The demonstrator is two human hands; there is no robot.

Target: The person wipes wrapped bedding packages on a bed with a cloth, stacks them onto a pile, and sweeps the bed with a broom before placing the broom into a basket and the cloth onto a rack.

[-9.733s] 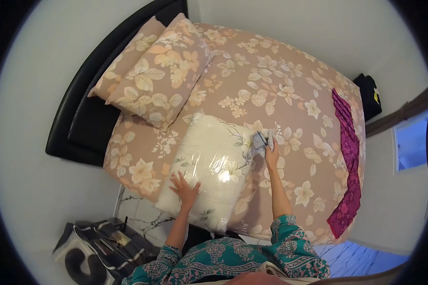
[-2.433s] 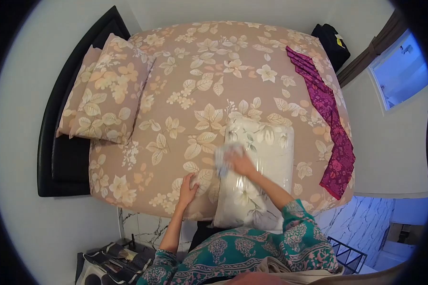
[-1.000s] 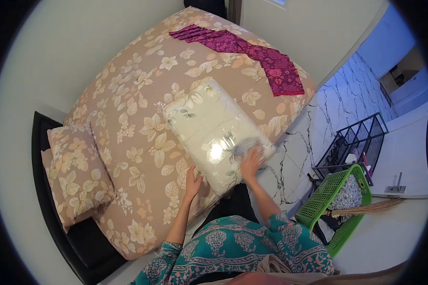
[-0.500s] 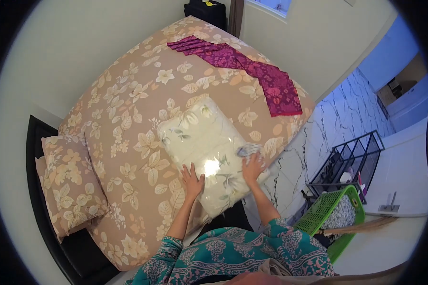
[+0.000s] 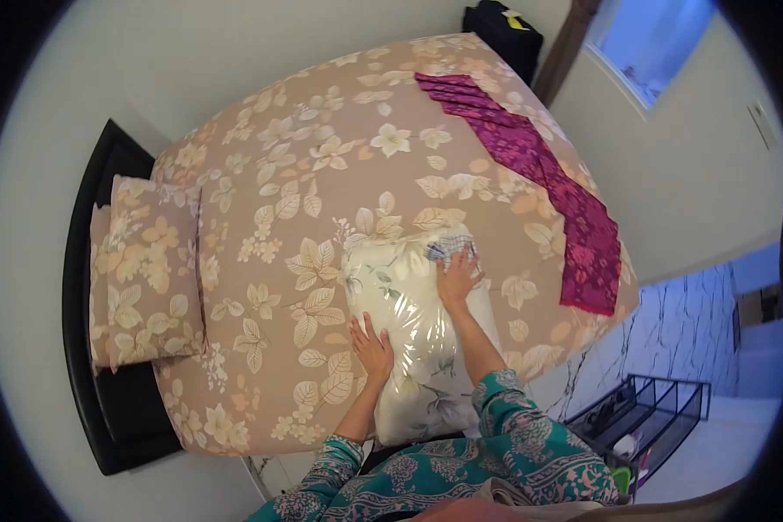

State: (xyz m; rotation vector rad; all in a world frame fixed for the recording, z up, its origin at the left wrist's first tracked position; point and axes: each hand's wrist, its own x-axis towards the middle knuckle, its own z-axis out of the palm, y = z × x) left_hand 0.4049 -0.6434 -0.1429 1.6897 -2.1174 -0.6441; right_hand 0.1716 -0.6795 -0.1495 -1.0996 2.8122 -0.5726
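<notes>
A clear plastic package of white, leaf-printed bedding (image 5: 418, 348) lies near the edge of the bed (image 5: 261, 226), close to my body. My left hand (image 5: 373, 350) rests flat against the package's left side, fingers spread and holding nothing. At the far end of the package, my right hand (image 5: 458, 278) presses a small grey-and-white patterned cloth (image 5: 445, 248) onto the plastic. Its fingers lie over the cloth and partly hide it. Light glares off the plastic between my hands.
A magenta patterned fabric (image 5: 539, 174) stretches along the bed's far right side. Pillows (image 5: 152, 270) lean by the black headboard (image 5: 87, 287). A black case (image 5: 503, 42) stands beyond the far corner. To the lower right is a black metal rack (image 5: 644, 418).
My right hand and the cloth have moved to the package's far end. The package now points straighter away from me. My view has turned, and the green basket has mostly left it.
</notes>
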